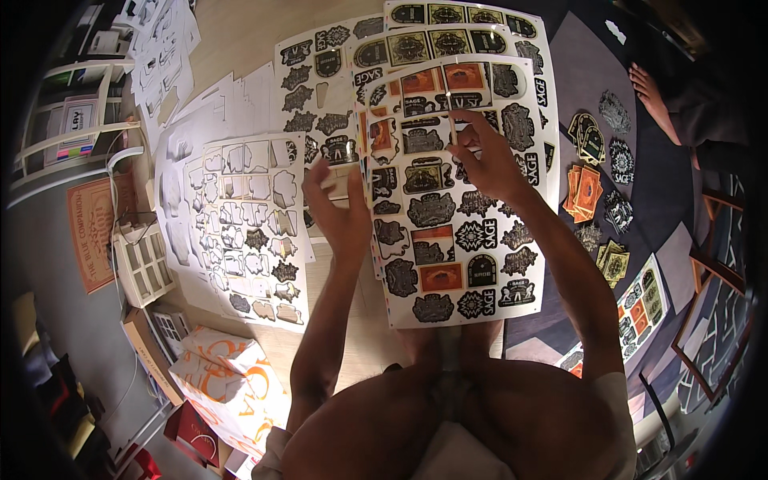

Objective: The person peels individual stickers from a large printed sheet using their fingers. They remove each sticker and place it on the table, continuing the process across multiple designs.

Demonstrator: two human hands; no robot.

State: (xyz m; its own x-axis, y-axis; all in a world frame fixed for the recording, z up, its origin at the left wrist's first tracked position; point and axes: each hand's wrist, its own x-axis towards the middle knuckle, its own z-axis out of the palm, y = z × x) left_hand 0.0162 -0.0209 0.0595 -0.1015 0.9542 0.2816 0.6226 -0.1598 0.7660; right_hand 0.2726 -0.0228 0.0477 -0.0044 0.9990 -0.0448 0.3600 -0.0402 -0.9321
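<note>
A sheet of die-cut stickers [436, 210] in black, orange and gold lies on top of a stack in front of me. Over its upper part, my right hand [484, 160] has its fingers curled in a pinch; what lies between the fingertips is too small to make out. My left hand [342, 212] is raised beside the sheet's left edge, thumb and fingers apart, with nothing visible in it. To its left is a mostly peeled sheet [232, 200], with cut-out outlines and a few dark stickers left on it.
Small piles of loose stickers, among them orange ones [582, 194] and gold ones [613, 262], sit on the dark surface at right. Another person's hand [650, 92] rests at that surface's far edge. A white shelf unit [144, 260] and an orange-printed bag [228, 372] stand at left.
</note>
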